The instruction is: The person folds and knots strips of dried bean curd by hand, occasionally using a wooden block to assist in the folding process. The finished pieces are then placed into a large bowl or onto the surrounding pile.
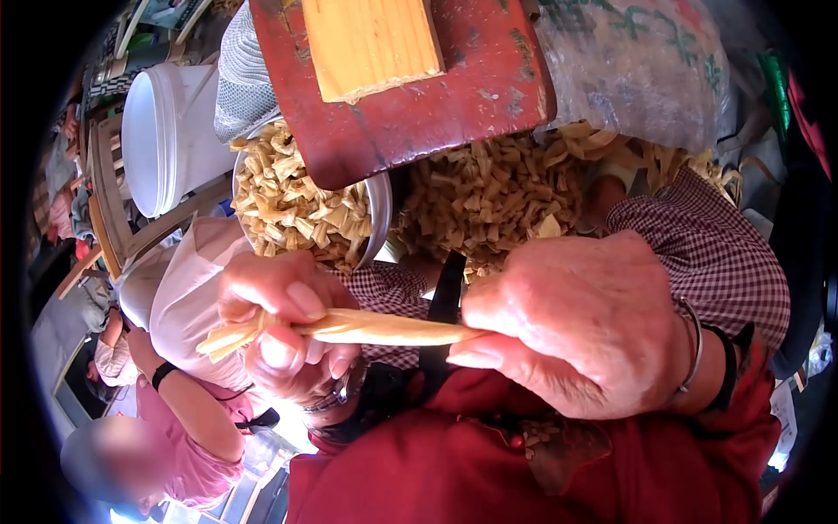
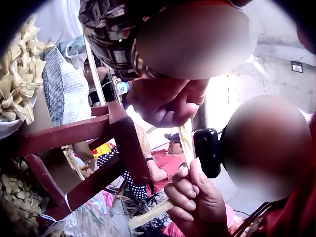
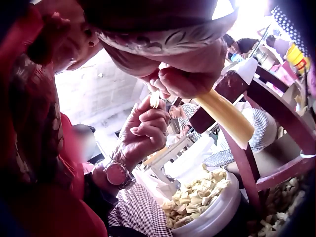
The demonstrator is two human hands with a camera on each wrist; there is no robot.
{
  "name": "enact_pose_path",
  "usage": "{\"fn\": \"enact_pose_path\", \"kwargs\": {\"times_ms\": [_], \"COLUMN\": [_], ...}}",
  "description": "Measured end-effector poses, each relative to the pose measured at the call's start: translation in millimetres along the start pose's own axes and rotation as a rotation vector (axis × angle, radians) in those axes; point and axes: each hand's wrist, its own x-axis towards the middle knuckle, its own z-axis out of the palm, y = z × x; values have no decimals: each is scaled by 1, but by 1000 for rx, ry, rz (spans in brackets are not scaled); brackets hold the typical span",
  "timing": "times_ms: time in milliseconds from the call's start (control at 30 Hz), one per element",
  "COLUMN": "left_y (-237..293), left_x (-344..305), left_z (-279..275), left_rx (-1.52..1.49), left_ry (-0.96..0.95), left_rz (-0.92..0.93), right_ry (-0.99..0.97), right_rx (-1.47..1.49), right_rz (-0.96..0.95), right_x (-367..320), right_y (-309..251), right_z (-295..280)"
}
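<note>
A pale yellow, flat, folded strip (image 1: 393, 328) stretches between my two hands over my lap. My left hand (image 1: 292, 319) pinches one end between thumb and fingers, and a short frayed tip sticks out beyond them. My right hand (image 1: 580, 323), its back to the head camera, grips the other end. In the right wrist view a long tail of the strip (image 3: 227, 116) hangs out past the right hand (image 3: 185, 76). The left hand (image 3: 145, 131), with a watch at its wrist, is bent around the small end there.
A red wooden stool (image 1: 393, 131) carries a yellow wood block (image 1: 375, 44). Below are a bucket (image 1: 381, 214) of short knotted pieces and a larger heap (image 1: 489, 188) of them. An empty white bucket (image 1: 161, 140) lies left; another person (image 1: 188, 410) sits lower left.
</note>
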Motion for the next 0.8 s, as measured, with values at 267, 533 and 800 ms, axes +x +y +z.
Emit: {"fn": "enact_pose_path", "kwargs": {"times_ms": [267, 533, 800], "left_y": [14, 23, 42], "left_x": [4, -1, 12], "left_z": [-23, -14, 0], "left_rx": [-2, 33, 270], "left_ry": [-45, -29, -158], "left_rz": [13, 5, -197], "right_ry": [11, 34, -435], "right_rx": [88, 65, -140], "right_rz": [-9, -65, 34], "right_x": [0, 3, 22], "right_y": [5, 3, -18], "right_z": [0, -4, -39]}}
